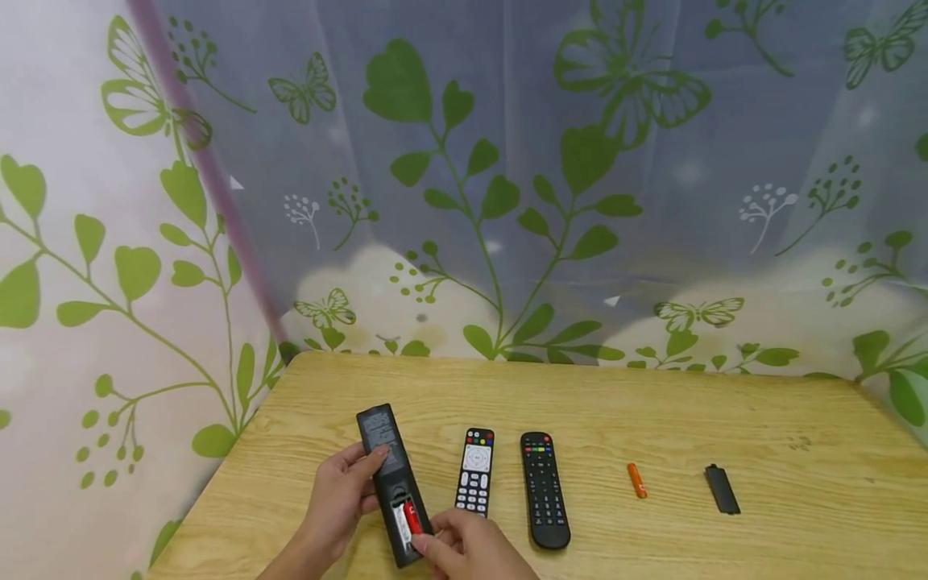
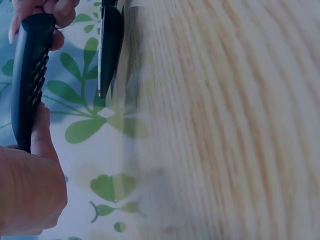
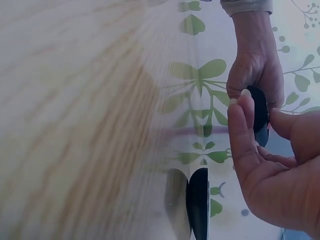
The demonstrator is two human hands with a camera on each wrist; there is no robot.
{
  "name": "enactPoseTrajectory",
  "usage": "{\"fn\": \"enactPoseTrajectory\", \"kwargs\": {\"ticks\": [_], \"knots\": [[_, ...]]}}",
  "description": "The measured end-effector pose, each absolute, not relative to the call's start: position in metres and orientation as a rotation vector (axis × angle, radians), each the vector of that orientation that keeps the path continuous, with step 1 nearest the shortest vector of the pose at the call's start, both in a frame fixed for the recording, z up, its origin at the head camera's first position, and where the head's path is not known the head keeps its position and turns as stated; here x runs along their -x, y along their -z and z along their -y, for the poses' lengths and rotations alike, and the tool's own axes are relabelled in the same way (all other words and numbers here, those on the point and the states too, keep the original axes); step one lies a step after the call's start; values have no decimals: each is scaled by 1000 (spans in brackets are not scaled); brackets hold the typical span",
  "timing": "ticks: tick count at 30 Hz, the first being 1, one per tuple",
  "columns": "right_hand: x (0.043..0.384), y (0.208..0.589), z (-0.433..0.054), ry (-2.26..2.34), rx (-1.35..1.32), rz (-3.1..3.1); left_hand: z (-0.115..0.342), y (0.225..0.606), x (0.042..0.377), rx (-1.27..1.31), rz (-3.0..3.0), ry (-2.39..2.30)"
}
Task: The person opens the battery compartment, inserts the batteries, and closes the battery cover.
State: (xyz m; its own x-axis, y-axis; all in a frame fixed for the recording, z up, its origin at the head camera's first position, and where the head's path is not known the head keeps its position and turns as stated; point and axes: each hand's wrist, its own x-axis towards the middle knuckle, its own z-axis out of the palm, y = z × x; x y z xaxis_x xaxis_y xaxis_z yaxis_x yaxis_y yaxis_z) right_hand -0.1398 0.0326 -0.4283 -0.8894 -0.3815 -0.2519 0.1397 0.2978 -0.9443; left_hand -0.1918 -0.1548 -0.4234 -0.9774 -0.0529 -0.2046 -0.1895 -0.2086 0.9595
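Note:
My left hand [image 1: 335,498] grips a black remote control [image 1: 384,451] by its sides, back face up, with the thumb over its printed label. At the lower end the battery compartment is uncovered. Inside it lies a red battery [image 1: 412,518] beside a whitish strip [image 1: 401,525]. My right hand [image 1: 478,552] pinches this lower end, thumb at the battery's end and fingers behind the remote. In the left wrist view the remote [image 2: 30,65] is tilted above the table, its buttons facing down. The right wrist view shows my right hand's fingers [image 3: 245,132] along its far side.
A black remote with white keys [image 1: 474,463] lies just beyond my right hand. Beside it is another black remote [image 1: 547,491]. Farther right on the wooden table [image 1: 652,419] are an orange battery [image 1: 636,481] and a black battery cover [image 1: 721,490]. A patterned curtain [image 1: 507,201] hangs behind.

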Motion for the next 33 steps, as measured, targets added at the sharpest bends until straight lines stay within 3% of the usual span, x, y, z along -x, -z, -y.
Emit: {"fn": "enactPoseTrajectory", "kwargs": {"ticks": [33], "knots": [[137,430,-30,1823,83,-1994,151,415,190,307,-1929,-2360]]}}
